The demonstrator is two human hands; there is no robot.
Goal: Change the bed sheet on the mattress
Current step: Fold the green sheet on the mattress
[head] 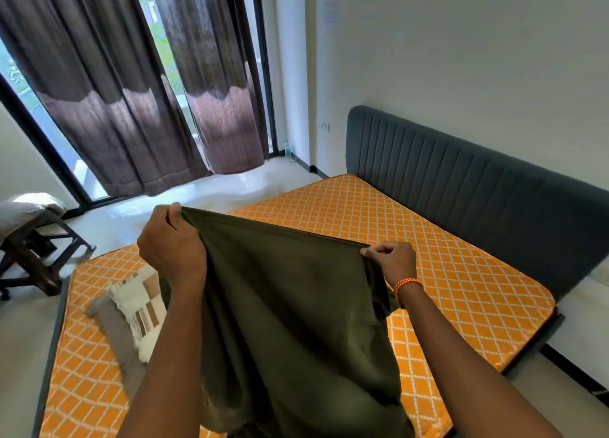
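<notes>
Head view: a plain olive-green cloth bed sheet (290, 305) is pinched taut along its top edge by left hand (171, 246) and right hand (390, 261), draped over the orange diamond-quilted mattress (445, 273).

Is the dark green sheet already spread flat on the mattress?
No. The dark olive-green cloth sheet hangs from both hands, above the bare orange diamond-patterned mattress.
</notes>
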